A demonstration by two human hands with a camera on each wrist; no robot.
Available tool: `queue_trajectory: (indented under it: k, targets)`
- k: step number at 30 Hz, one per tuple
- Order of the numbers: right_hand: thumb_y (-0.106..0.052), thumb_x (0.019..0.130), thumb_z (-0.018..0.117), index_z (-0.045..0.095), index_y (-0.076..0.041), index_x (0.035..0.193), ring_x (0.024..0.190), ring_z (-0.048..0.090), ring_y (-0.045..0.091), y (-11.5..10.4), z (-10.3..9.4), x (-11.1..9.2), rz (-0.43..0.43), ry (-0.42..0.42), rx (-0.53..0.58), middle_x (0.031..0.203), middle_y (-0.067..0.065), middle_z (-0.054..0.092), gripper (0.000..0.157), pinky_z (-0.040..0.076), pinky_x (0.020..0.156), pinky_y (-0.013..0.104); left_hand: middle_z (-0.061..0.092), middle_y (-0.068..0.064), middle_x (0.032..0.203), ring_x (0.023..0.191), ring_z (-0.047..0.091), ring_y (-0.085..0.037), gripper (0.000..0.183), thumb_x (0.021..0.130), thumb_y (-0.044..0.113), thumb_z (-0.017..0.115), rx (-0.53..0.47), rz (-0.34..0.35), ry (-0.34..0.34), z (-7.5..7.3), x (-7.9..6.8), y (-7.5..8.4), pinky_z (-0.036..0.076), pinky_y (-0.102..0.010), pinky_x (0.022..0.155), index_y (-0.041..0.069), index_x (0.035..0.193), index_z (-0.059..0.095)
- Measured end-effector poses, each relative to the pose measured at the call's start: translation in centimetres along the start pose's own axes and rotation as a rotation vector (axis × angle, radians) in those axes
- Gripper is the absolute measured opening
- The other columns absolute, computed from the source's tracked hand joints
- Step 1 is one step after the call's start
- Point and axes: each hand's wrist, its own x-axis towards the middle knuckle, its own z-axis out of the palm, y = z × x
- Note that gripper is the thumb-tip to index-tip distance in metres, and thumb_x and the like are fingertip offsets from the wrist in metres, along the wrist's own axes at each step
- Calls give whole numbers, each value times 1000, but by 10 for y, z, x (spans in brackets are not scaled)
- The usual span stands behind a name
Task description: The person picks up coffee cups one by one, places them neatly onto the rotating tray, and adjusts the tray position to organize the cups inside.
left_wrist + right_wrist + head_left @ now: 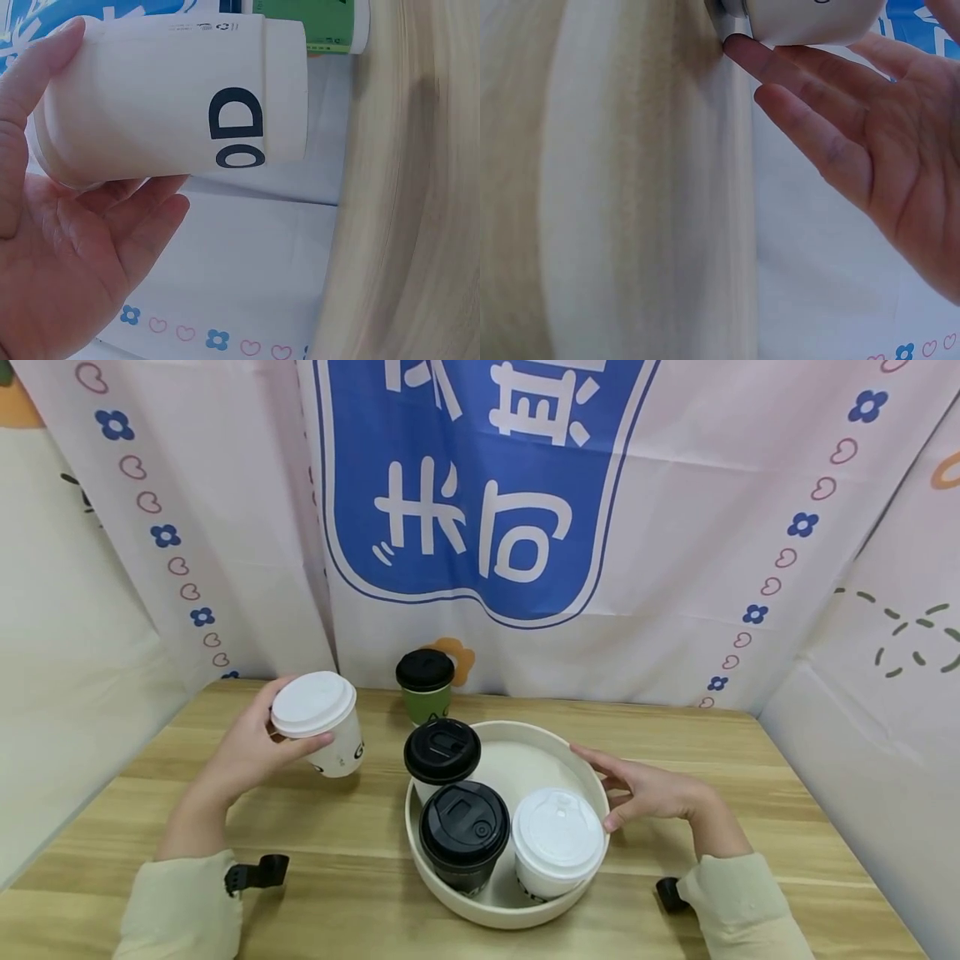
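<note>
My left hand grips a white paper cup with a white lid, thumb and fingers round its upper part. Black letters show on its side, and the left wrist view has its base raised off the table. At the round cream tray, my right hand touches the outer right side with spread, mostly straight fingers. Inside the tray stand a white-lidded cup at the right, a dark cup with a black lid at the front, and another black-lidded cup at the left.
A green cup with a black lid stands behind the tray, close to the back curtain. Wood-grain table runs under everything, with hanging cloth along both sides. A dark wrist strap mount sticks out from the left sleeve.
</note>
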Motion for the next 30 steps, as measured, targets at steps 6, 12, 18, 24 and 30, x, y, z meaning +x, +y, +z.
queue_trajectory:
  k: [6,12,18,24,30]
  targets:
    - [-18,84,79,0,-5,159,131,49,47,-3,-2,-3,3,8,-40,156,37,21,110,44,109,53,43,-16,147,127,47,-24,89,86,23,80,-30,13,-38,4,2,3,43,-5,88,12,155,25]
    - [-17,84,78,-1,-5,160,134,45,49,1,-1,-9,1,4,-40,159,34,14,110,37,111,60,46,-13,142,114,50,0,83,84,16,80,-74,74,-47,15,2,1,46,-6,89,9,151,32]
    - [-16,84,77,-2,-6,160,136,41,51,-1,1,-9,6,13,-32,160,34,13,110,32,113,65,48,-13,139,111,52,3,81,83,12,80,-71,125,-60,16,2,4,46,-7,89,8,150,34]
    - [-16,85,77,-3,-5,159,136,41,49,-3,8,-11,4,35,-5,161,33,9,110,34,113,60,48,-12,140,112,53,4,81,83,11,80,-80,128,-84,13,0,6,47,-9,90,9,150,34]
    - [-16,85,77,-2,-5,159,127,52,41,-5,16,-12,-4,61,0,156,36,19,109,48,107,36,48,-12,140,112,53,3,83,83,11,80,-72,143,-95,12,-1,8,48,-10,89,10,151,33]
